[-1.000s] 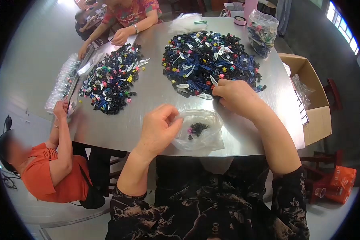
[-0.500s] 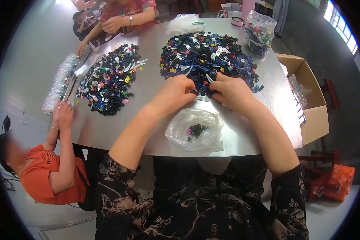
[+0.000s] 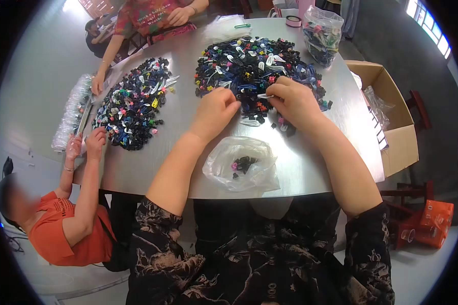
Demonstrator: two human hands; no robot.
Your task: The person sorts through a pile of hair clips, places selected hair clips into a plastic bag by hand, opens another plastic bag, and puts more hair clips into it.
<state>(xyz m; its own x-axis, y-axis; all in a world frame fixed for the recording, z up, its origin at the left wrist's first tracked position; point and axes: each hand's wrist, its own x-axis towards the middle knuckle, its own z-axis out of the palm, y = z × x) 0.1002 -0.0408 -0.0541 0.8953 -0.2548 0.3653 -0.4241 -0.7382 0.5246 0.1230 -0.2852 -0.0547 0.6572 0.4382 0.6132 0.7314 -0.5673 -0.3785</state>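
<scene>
A large pile of small hair clips (image 3: pixel 254 61) lies in front of me, mostly black mini claw clips mixed with blue and white snap clips and a few coloured ones. At its near edge, my right hand (image 3: pixel 295 104) pinches a white snap clip (image 3: pixel 263 96) between thumb and fingers. My left hand (image 3: pixel 215 113) is closed at the pile's near left edge, and whatever its fingers may hold is hidden. Between my forearms stands an open clear plastic bag (image 3: pixel 216 170) with several black claw clips (image 3: pixel 246 163) and a pink one inside.
A second clip pile (image 3: pixel 132 107) lies to the left, near two people's hands. A filled plastic bag (image 3: pixel 323 38), pink tape roll (image 3: pixel 293 21) and flat plastic bags (image 3: pixel 221 30) stand at the back. Right of the metal table (image 3: pixel 320 168) is a cardboard box (image 3: pixel 402 122).
My right hand has drawn the white clip slightly out of the pile. My left hand has shifted a little left. The co-workers' hands have moved, one now touching the left pile.
</scene>
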